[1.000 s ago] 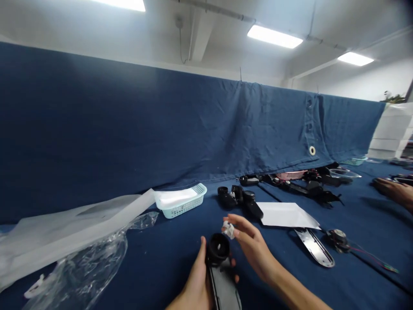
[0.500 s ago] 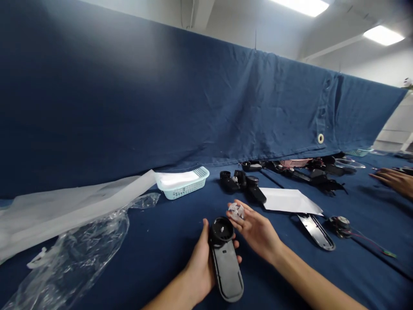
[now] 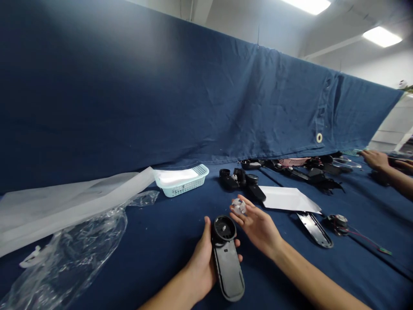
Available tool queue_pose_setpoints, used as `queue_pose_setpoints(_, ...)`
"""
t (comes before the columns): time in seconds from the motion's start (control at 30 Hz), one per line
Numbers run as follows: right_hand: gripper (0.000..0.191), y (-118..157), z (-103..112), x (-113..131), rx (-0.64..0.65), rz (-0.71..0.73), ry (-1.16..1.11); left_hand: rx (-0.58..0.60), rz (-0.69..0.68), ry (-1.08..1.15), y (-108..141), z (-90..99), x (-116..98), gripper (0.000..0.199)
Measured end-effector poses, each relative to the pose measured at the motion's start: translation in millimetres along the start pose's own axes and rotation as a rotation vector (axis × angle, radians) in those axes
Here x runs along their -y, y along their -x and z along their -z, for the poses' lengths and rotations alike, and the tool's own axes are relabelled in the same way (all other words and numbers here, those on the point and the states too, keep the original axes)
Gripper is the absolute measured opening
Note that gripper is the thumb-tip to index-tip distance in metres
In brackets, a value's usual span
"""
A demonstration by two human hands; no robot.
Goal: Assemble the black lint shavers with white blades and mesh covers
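Room: a navy canvas curtain [image 3: 161,94] hangs along a long table covered in navy cloth [image 3: 135,258].
Left hand [image 3: 201,271]: fingers wrap behind one oblong dark-grey plastic housing [image 3: 228,275], its round black socket tipped up, seemingly to face the right hand.
Right hand [image 3: 258,230]: fingers curl, slightly spread, with the fingertips holding one crumpled white piece [image 3: 238,206] near the socket.
Table items: two pale-green plastic mesh baskets [image 3: 180,189], one white paper sheet [image 3: 287,199], one long metal bracket [image 3: 314,230], one small wired motor [image 3: 337,222], one clear plastic bag [image 3: 74,254].
Co-worker: two hands [image 3: 374,159] at far right, their hold unclear.
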State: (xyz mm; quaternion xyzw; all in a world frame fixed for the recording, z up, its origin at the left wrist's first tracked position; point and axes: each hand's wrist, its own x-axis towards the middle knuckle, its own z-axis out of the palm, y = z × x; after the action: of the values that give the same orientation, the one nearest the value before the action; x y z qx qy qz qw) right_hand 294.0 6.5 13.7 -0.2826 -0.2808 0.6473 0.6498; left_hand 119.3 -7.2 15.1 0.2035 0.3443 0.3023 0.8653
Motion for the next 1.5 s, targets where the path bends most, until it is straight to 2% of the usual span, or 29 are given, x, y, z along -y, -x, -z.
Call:
queue_pose_setpoints(0.2, 0.041, -0.8, 3.8, 4.2, -0.049, 0.037, 0.073, -0.016, -0.103, -0.089, 0.6, 0.2, 10.5, 0.073)
queue_pose_setpoints(0.33, 0.039, -0.4, 2.4, 5.7, -0.071, 0.093, 0.154, 0.017, -0.121, -0.107, -0.5, 3.1, 11.6, 0.086)
queue_pose_setpoints(0.53, 0.036, -0.3, 0.7, 5.9, -0.100, 0.191, 0.314, 0.112, 0.017, -0.072, 0.7, 6.5, 3.4, 0.079)
queue_pose_setpoints(0.7, 0.037, 3.5, 1.5, 1.7, -0.097, 0.246, 0.480, 0.130, 0.078, -0.032, 2.4, 6.2, -1.2, 0.076)
queue_pose_setpoints(0.8, 0.031, 10.2, 0.6, 1.8, -0.024, 0.325, 0.684, 0.127, 0.089, -0.019, 2.5, 4.6, -2.5, 0.080)
queue_pose_setpoints(0.93, 0.028, 20.9, -2.4, 4.4, 0.162, 0.548, 1.013, 0.119, 0.063, -0.004, 1.9, 1.6, -2.4, 0.079)
queue_pose_setpoints(1.07, 0.033, 27.9, -7.7, 5.6, 0.291, 0.619, 1.206, 0.084, 0.024, -0.006, 1.3, 0.3, -0.3, 0.074)
queue_pose_setpoints(1.17, 0.033, 29.0, -10.9, 4.8, 0.321, 0.641, 1.262, 0.070, 0.013, -0.005, 0.6, 0.3, 1.1, 0.073)
queue_pose_setpoints(1.3, 0.024, 29.4, -11.2, 4.8, 0.301, 0.602, 1.240, 0.073, 0.020, 0.003, 0.5, -0.2, 1.7, 0.071)
queue_pose_setpoints(1.5, 0.023, 31.1, -9.5, 7.2, 0.319, 0.627, 1.248, 0.055, 0.000, 0.019, 3.6, -4.1, -0.5, 0.063)
